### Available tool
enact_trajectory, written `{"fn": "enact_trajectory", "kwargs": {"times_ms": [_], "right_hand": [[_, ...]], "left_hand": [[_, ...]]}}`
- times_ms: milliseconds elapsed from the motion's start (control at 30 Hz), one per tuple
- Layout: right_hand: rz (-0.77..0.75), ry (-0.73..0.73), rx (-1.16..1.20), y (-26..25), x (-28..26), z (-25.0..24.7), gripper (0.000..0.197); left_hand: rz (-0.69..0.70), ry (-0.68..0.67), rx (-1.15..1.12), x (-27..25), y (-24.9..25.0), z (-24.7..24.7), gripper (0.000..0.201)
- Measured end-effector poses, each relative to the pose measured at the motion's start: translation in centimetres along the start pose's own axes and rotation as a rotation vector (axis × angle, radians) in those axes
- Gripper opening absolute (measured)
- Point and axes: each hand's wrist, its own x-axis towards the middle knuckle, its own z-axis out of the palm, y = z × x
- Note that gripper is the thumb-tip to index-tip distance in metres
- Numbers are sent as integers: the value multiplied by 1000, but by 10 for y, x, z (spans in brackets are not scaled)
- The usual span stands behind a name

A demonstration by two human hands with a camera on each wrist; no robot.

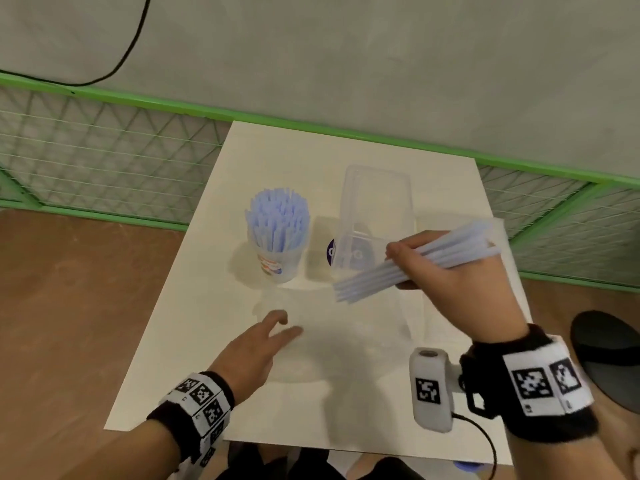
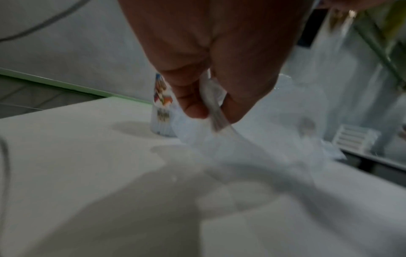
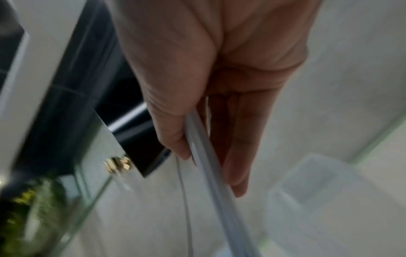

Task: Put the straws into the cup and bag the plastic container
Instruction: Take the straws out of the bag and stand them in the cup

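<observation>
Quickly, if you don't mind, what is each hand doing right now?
Left hand: pinching the clear plastic bag between thumb and fingers.
Right hand: gripping a bundle of straws.

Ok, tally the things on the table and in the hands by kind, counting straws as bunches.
cup: 1
plastic container: 1
plastic bag: 1, pinched by the left hand
straw bunches: 2, standing bunch in the cup, held bunch in the right hand
Total: 5

Black fuzzy wristbands point(image 1: 540, 382) both wrists, white straps with black square-code markers; white camera point(image 1: 429, 388), black cable.
</observation>
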Motion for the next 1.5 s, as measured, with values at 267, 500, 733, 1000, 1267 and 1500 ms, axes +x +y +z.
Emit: {"fn": "enact_trajectory", "kwargs": {"times_ms": [267,500,733,1000,1267,1500], "right_hand": [[228,-52,-469,133,-4,53,21],[207,-110,-541,143,-4,57,32],[147,-10,-497,144,13,26,28],[31,-48,-482,124,27,14,29],[-182,-164,-65,5,61,22,11],[-285,-302,-213,-12,98,88,38]], "left_hand": [[-68,-46,413,6,17,18,56],[-105,-180,377,39,33,36,56],[-240,-438,391,43,7,57,84],[-55,169,186,40,31,-1,53],[-21,454,242,77,5,-127,67],[85,150,135,130,-41,-138,48]]}}
